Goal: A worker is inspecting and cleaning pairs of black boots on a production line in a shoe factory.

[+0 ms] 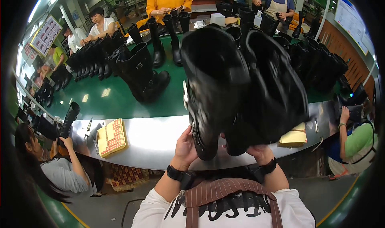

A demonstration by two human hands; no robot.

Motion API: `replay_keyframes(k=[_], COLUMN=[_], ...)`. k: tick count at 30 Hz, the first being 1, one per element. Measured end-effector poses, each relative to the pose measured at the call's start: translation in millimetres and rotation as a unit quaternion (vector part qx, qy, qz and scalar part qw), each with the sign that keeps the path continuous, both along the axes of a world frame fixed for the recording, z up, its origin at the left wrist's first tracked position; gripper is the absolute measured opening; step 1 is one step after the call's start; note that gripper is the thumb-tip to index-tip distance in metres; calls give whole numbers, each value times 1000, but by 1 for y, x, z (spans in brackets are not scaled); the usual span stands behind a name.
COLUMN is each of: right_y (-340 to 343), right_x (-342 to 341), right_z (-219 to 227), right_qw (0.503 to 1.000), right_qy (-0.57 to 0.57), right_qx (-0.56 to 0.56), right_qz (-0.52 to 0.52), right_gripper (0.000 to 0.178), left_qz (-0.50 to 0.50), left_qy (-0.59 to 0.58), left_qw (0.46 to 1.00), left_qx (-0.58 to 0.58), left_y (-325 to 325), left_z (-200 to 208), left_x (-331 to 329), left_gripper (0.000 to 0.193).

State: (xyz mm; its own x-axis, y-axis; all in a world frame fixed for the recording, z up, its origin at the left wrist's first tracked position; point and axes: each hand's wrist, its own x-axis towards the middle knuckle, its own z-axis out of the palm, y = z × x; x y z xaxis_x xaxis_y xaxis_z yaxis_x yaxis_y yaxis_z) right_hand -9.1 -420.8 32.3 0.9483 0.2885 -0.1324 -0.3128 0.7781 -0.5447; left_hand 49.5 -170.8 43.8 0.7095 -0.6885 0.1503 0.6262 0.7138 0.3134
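I hold a pair of tall black boots upright above the metal edge of the bench, their open shafts tilted away from me. My left hand (185, 146) grips the left boot (216, 79) low at its foot, beside a strap with a buckle. Under the foot end of the right boot (272, 95) is my right hand (260, 152); its fingers are mostly hidden behind the leather. The right boot looks smeared by motion. Close behind the pair, another buckled black boot (140, 75) stands on the green belt.
A yellow stack of sheets with red round stickers (112, 138) lies left on the metal ledge (152, 136); a second yellow stack (294, 136) lies right. Rows of black boots (90, 59) line the green surface (84, 107). Co-workers sit at both sides and stand across.
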Motion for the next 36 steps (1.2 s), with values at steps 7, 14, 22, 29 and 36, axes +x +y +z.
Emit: replay_keyframes(k=[7, 14, 22, 29, 36], right_y=[4, 16, 22, 17, 10], right_x=[-16, -15, -6, -5, -6], right_z=[9, 35, 36, 14, 3], right_qw=[998, 993, 989, 993, 991], right_qy=[-36, 17, 32, -29, -32], right_qx=[34, -7, -3, -35, -33], right_qz=[-44, -120, -142, -107, -126], right_gripper=[54, 48, 48, 55, 51], left_qz=[100, 175, 175, 161, 171], left_qy=[56, 73, 40, 19, 21], left_qw=[990, 973, 970, 963, 962], left_qx=[82, 129, 164, 215, 211], left_y=[-1, -1, -2, 1, 4], left_z=[-1, 0, 3, -6, -21], left_x=[-9, -12, -11, -12, -4], left_gripper=[72, 68, 72, 72, 73])
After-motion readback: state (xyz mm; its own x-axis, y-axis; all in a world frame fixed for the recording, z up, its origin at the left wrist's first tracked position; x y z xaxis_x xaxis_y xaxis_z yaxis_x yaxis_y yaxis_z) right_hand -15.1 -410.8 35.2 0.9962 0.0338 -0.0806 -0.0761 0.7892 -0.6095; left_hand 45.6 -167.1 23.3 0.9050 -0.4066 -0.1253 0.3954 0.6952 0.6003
